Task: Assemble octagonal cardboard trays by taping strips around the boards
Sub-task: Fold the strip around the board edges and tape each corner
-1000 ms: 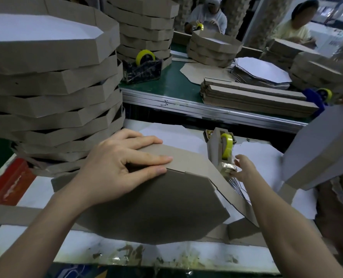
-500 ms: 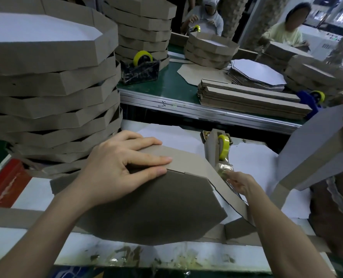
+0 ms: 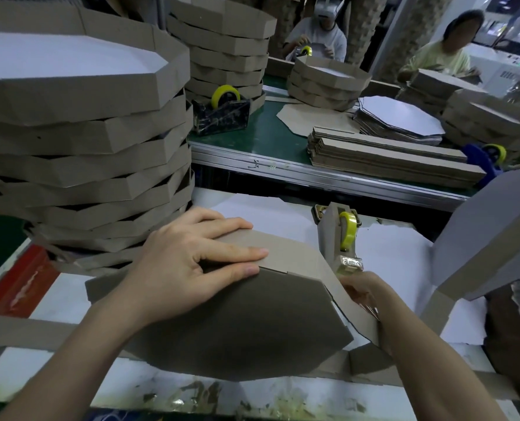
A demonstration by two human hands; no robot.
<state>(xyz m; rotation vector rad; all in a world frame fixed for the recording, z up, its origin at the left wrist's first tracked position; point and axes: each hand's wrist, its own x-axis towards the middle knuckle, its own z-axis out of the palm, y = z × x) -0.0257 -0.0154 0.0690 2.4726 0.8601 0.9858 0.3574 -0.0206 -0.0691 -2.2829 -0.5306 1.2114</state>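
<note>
Left hand [image 3: 191, 262]: fingers straight and flat, pressing the strip [image 3: 295, 253] down against the far edge of the octagonal board [image 3: 237, 326].
Right hand [image 3: 360, 291]: at the board's right corner, outside the strip, fingers hidden behind it; hold cannot be told.
Board: mid-bench [image 3: 61, 299], grey face up.
Strip: long axis runs from the left fingers rightward round the corner to the right hand.
Tape dispenser [image 3: 342, 238]: just beyond the right hand, the nearer one; likely source of the next piece.
Finished trays [image 3: 85, 132]: stacked at left.
</note>
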